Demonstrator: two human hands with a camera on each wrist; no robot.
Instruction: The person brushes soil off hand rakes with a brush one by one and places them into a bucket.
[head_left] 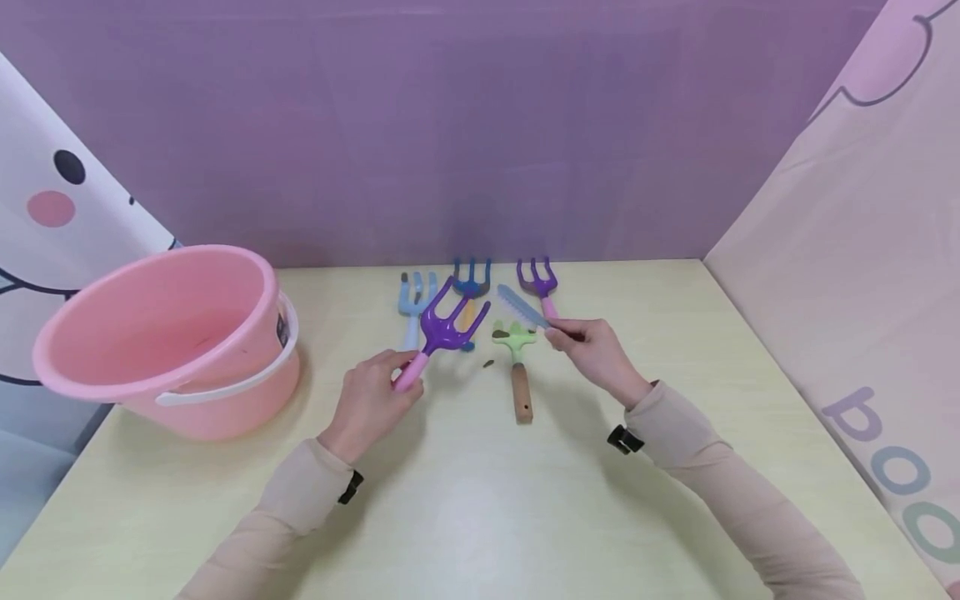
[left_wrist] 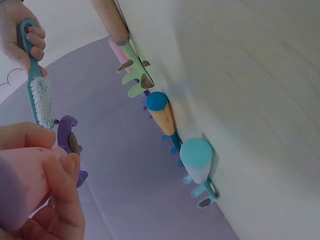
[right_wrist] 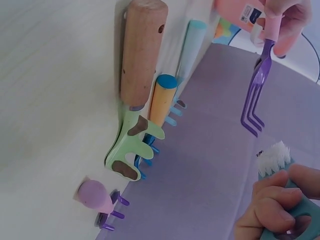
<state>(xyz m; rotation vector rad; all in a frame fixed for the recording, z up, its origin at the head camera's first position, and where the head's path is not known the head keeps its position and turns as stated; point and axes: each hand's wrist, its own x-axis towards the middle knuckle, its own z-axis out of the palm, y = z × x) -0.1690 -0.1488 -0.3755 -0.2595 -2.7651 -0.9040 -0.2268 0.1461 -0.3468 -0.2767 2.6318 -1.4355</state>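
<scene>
While the left hand, nearer the round pink bucket, grips a three-pronged purple fork, the right hand, farther right, grasps a white-bristled teal brush.

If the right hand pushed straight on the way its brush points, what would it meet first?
Probably the purple fork held in the left hand: both wrist views line the brush up with it. Depth is unclear, though; the head view suggests the brush might slip just beyond.
</scene>
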